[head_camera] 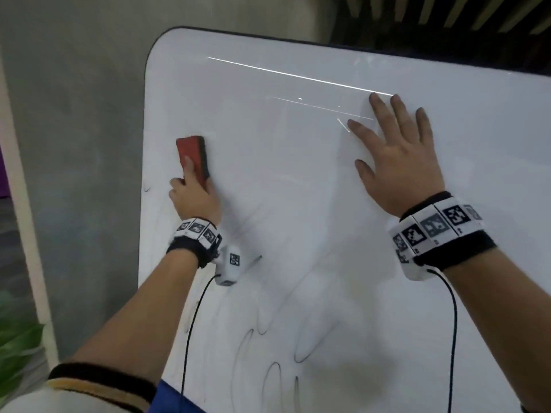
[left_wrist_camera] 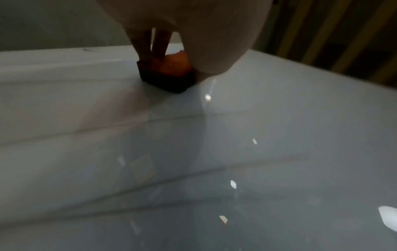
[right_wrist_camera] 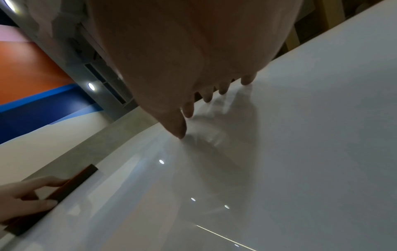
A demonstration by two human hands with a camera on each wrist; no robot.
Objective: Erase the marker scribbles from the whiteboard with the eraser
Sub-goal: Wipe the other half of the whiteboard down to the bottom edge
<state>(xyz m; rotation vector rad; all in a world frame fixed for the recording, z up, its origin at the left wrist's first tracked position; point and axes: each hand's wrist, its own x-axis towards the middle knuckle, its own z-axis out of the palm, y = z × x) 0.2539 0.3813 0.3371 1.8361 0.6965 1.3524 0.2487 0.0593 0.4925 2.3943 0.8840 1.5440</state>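
Eraser pressed to whiteboard, upper left.

Left hand [head_camera: 195, 198] grips red-backed eraser [head_camera: 192, 158], fingers [head_camera: 188, 169] curled over it, dark felt flat on whiteboard [head_camera: 298, 189] near left edge. Right hand [head_camera: 396, 162] flat on board, fingers spread. Marker scribbles [head_camera: 268, 347] remain lower down, well below eraser.

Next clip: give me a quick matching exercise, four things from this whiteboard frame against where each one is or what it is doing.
Things:
1. left hand
2. right hand
3. eraser
4. scribbles

States:
A. flat, fingers spread on the whiteboard
B. looping across the lower board
C. red-backed, pressed near the board's left edge
D. holding the eraser

Pairs: 1-D, 2-A, 3-C, 4-B
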